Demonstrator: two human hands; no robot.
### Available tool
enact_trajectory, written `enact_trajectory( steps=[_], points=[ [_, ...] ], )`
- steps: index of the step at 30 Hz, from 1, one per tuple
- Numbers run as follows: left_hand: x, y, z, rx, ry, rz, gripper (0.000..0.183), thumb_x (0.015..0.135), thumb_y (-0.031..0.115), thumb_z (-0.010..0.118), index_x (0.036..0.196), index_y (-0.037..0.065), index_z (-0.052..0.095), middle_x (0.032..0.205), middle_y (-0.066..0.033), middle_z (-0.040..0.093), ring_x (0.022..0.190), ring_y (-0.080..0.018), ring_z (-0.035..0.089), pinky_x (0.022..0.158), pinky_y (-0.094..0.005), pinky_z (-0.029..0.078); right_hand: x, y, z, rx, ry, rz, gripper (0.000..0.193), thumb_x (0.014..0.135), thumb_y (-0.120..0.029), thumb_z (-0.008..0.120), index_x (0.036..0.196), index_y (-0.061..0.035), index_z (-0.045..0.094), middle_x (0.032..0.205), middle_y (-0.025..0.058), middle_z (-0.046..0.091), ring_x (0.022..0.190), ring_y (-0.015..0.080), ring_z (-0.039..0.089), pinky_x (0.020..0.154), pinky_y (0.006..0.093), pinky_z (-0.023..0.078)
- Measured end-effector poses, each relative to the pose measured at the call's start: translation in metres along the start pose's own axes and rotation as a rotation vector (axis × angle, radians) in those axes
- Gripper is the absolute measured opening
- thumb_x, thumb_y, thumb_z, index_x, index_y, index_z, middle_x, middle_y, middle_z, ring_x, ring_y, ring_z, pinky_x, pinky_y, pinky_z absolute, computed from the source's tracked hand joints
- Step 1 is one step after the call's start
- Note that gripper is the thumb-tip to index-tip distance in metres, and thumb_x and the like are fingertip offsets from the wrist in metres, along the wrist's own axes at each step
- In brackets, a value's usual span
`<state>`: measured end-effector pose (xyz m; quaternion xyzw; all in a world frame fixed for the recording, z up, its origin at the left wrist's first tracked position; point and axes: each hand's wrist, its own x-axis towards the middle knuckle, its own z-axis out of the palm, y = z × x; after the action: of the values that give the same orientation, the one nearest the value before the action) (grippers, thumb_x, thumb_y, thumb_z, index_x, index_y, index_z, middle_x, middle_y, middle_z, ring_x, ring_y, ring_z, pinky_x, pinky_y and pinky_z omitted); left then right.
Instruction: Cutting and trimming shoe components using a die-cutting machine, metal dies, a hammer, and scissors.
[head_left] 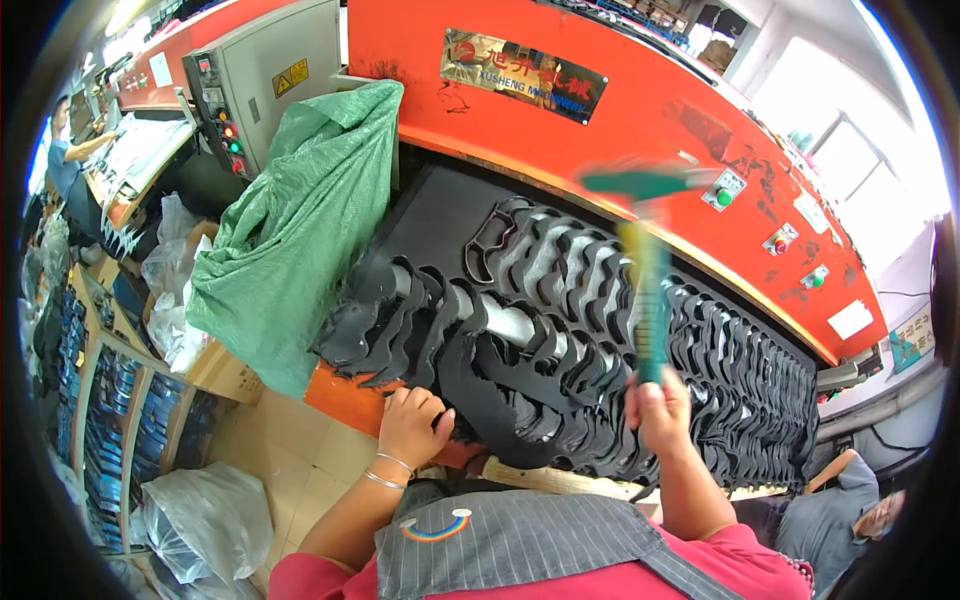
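Observation:
My right hand (660, 408) is wrapped round the green handle of a hammer (652, 310), which stands raised over the table. The hammer's green head is smeared by motion. Beneath it spreads a black sheet (430, 210), cut through with rows of wavy openings, its scraps and strips (480, 385) heaped at the near side. My left hand (412, 425) rests at the near left edge of these scraps, fingers bent and thumb to the right; what lies under the fingertips is hidden. A dark, curved outline like a cutting die (476, 262) lies on the sheet's upper left.
Behind the table stands an orange machine (640, 90) with push buttons. A green woven cover (300, 220) hangs at the left, beside a grey control box (270, 70). Bagged goods (210, 520) and shelves (125, 430) stand at lower left. Other people are at far left and lower right.

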<state>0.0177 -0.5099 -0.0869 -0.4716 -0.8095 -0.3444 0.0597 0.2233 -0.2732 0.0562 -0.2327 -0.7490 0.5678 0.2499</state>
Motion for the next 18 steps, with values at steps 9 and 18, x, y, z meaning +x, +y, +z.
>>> enact_trajectory(
  steps=[9,18],
  points=[
    [-0.006,0.004,0.004,0.016,-0.017,0.008,0.015,0.076,0.021,0.068,0.075,0.010,0.058,0.084,-0.0057,0.056,0.082,-0.0284,0.050,0.074,-0.0400,0.039,-0.009,0.078,-0.020,-0.703,-0.225,0.496,0.044,0.090,-0.040,0.059,0.086,0.0038,0.055,0.067,0.0216,0.060,0.063,0.0336,0.063,0.061,0.0412,0.048],
    [-0.009,0.004,-0.002,-0.009,-0.023,0.021,0.015,0.076,0.022,0.068,0.076,0.012,0.058,0.085,-0.0047,0.055,0.082,-0.0275,0.050,0.074,-0.0399,0.039,-0.022,0.102,-0.013,-0.416,0.042,-0.224,0.024,0.087,-0.021,0.060,0.089,0.0012,0.051,0.065,0.0149,0.060,0.057,0.0288,0.062,0.057,0.0364,0.050]
  ],
)
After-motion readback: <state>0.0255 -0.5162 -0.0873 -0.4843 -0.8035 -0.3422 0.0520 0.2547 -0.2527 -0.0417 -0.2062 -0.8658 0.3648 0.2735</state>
